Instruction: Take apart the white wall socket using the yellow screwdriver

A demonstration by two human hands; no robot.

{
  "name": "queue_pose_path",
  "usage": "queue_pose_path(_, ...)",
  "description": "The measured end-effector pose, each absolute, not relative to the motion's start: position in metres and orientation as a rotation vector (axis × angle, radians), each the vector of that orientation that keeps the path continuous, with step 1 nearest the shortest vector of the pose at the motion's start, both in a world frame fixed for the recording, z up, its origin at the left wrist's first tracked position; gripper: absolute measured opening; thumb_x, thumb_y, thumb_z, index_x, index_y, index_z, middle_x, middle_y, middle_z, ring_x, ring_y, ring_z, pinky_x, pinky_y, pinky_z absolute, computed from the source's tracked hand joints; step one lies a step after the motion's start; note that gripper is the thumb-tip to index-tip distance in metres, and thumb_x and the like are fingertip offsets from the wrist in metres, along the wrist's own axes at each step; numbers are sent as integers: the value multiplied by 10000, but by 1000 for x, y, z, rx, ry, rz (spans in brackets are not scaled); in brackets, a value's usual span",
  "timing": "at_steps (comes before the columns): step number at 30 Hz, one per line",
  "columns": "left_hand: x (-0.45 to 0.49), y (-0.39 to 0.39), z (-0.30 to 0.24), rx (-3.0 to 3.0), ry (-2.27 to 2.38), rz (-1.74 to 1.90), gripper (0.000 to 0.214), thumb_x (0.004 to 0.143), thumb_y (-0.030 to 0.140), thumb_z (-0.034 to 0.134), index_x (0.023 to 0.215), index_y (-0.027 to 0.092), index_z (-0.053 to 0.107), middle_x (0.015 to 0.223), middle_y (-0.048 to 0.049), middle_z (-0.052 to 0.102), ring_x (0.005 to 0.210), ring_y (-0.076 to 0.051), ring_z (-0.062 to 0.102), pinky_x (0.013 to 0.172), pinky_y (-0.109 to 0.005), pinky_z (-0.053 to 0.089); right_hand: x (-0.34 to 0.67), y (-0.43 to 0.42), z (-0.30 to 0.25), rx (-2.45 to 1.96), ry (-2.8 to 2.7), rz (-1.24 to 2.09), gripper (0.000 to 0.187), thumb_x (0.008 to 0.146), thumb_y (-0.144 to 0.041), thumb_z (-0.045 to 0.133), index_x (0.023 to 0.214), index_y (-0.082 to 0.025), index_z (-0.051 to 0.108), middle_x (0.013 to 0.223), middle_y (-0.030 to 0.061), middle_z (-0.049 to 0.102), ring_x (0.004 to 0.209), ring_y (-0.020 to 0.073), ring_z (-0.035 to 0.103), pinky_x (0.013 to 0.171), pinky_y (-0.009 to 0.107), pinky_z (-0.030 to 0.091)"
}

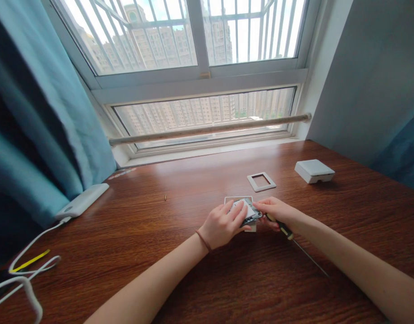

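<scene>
Head view: my left hand rests on the wooden bench, its grip closed around a small opened device with a white face and dark internals; the fingers lie across its top. My right hand touches the device's right edge, grip wrapped around a screwdriver with a black-and-yellow handle, the shaft trailing back along the bench toward me. The device sits mid-bench, over a white plate. Beyond it lies a white square frame; a white box sits further right. A white power bank with cables lies far left, beside the blue curtain.
</scene>
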State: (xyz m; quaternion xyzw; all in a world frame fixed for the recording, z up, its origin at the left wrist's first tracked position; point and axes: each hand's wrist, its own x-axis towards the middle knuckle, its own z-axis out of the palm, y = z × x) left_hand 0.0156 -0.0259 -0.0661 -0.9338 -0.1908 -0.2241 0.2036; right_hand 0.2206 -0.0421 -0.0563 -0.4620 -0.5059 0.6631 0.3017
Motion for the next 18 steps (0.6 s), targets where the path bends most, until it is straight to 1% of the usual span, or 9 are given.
queue_pose_path(3, 14, -29, -61, -2554, -513, -638, 474, 862, 445, 409, 1176, 103, 503, 1184, -127, 578, 1043, -272, 552, 822, -381, 492, 222, -44, -51, -1166, -1373, 1761, 438, 750, -566, 524, 663, -136, 508, 388, -57, 474, 243, 15, 287, 265, 137, 186)
queue_pose_path(6, 11, -31, -56, -2489, -505, -626, 479, 861, 447, 413, 1203, 123, 494, 1223, -120, 554, 1058, -290, 545, 840, -401, 475, 222, -47, -47, -1143, -1383, 1762, 444, 783, -574, 473, 691, -142, 517, 296, -87, 370, 239, 27, 242, 281, 138, 165)
queue_pose_path(8, 9, -32, -54, -2453, -490, -630, 476, 861, 451, 410, 1209, 137, 496, 1230, -111, 551, 1057, -292, 548, 847, -405, 467, 222, -49, -45, -1131, -1387, 1772, 440, 788, -580, 461, 722, -148, 516, 279, -99, 333, 242, 33, 224, 291, 139, 170)
queue_pose_path(12, 6, -30, -52, -2392, -428, -703, 445, 860, 436, 426, 1195, 157, 512, 1209, -86, 572, 1044, -287, 561, 876, -413, 446, 221, -50, -46, -1080, -1412, 1769, 433, 780, -577, 475, 746, -147, 514, 309, -95, 354, 256, 37, 226, 291, 145, 184)
queue_pose_path(15, 4, -28, -51, -2415, -375, -747, 449, 851, 448, 441, 1204, 178, 503, 1193, -93, 583, 1087, -274, 542, 927, -419, 413, 219, -50, -48, -1029, -1410, 1776, 397, 769, -549, 509, 779, -153, 513, 322, -100, 356, 256, 40, 235, 282, 145, 192)
queue_pose_path(18, 3, -26, -51, -2446, -320, -777, 446, 846, 443, 454, 1189, 163, 511, 1174, -101, 596, 1101, -260, 535, 951, -411, 402, 219, -50, -47, -987, -1397, 1744, 354, 771, -507, 532, 826, -158, 518, 327, -109, 350, 257, 38, 229, 283, 142, 220)
